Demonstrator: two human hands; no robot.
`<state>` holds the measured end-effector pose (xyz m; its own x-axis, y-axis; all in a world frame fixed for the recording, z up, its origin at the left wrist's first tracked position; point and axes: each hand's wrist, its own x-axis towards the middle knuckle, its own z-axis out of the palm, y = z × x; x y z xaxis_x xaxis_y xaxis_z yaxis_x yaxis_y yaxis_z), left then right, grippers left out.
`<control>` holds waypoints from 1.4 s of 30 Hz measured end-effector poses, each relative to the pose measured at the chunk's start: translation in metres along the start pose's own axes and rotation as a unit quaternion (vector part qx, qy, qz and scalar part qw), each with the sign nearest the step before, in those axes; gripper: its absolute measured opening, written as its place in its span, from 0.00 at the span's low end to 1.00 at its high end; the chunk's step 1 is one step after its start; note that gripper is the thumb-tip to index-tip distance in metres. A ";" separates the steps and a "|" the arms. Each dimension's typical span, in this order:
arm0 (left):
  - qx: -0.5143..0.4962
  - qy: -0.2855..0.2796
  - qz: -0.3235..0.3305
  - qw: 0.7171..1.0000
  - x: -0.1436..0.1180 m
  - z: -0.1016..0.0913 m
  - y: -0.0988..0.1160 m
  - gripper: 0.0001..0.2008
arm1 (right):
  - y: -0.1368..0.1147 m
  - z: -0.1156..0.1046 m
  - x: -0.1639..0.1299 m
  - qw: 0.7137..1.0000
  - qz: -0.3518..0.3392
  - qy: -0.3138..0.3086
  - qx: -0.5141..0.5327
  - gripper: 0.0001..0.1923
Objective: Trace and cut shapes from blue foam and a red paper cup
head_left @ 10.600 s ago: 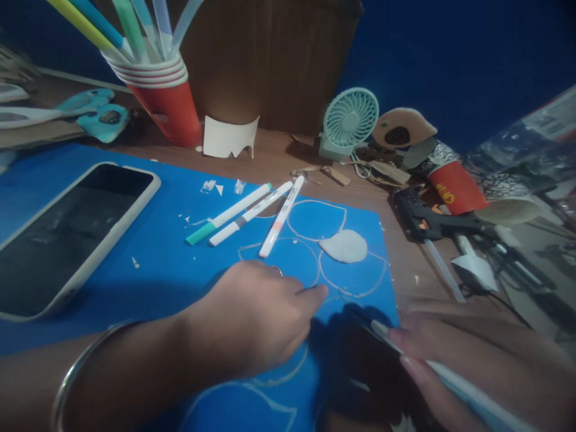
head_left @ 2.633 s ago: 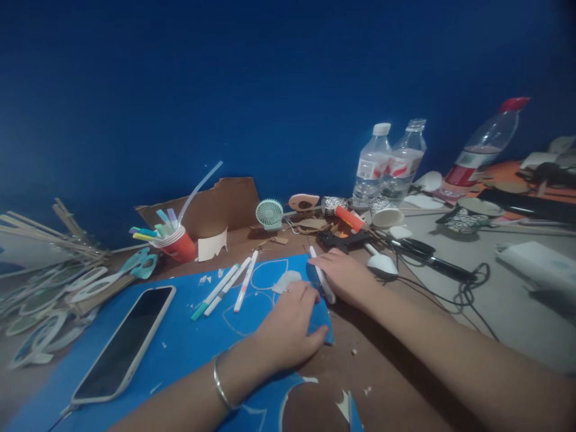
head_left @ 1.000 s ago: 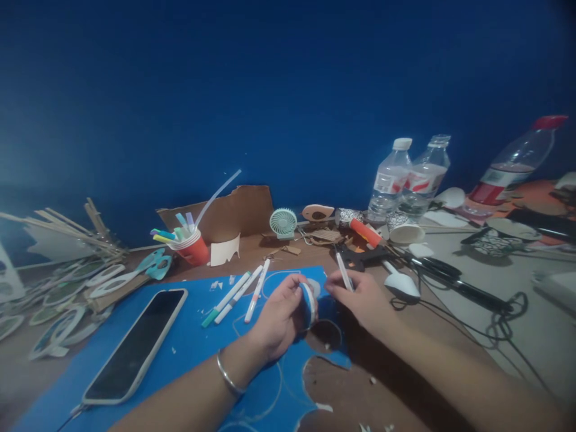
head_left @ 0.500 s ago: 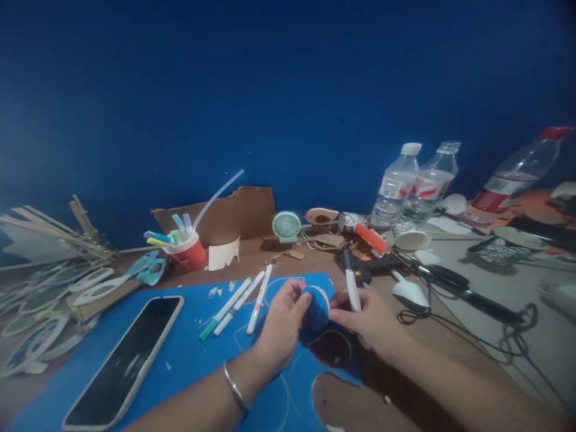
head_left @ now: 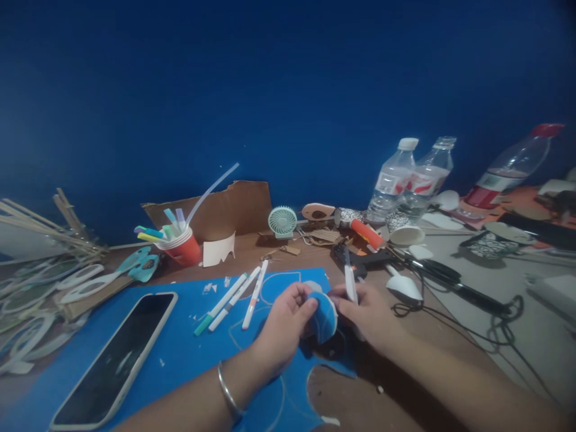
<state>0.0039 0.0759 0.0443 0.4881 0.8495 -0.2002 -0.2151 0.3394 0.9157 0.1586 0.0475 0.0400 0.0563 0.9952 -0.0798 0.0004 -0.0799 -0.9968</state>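
My left hand (head_left: 288,315) pinches a small blue piece (head_left: 326,318) just above the right side of the big blue sheet (head_left: 184,345). My right hand (head_left: 372,313) is wrapped around a white cutter (head_left: 350,283). Three pens (head_left: 235,299) and a phone (head_left: 116,361) lie on the sheet; a little green fan (head_left: 282,222) stands behind it.

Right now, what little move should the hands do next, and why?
Maybe set down the slim white-handled tool: its tip points away from the rounded blue piece pinched in the left hand, while the right hand holds it nearby.
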 end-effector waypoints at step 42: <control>0.031 -0.027 0.065 0.997 0.001 -0.007 0.008 0.09 | 0.000 0.000 0.003 0.999 0.033 0.016 -0.006 0.13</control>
<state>-0.0029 0.0822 0.0493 0.5042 0.8614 -0.0611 -0.2283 0.2011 0.9526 0.1583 0.0504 0.0402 0.0875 0.9854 -0.1459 0.0069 -0.1471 -0.9891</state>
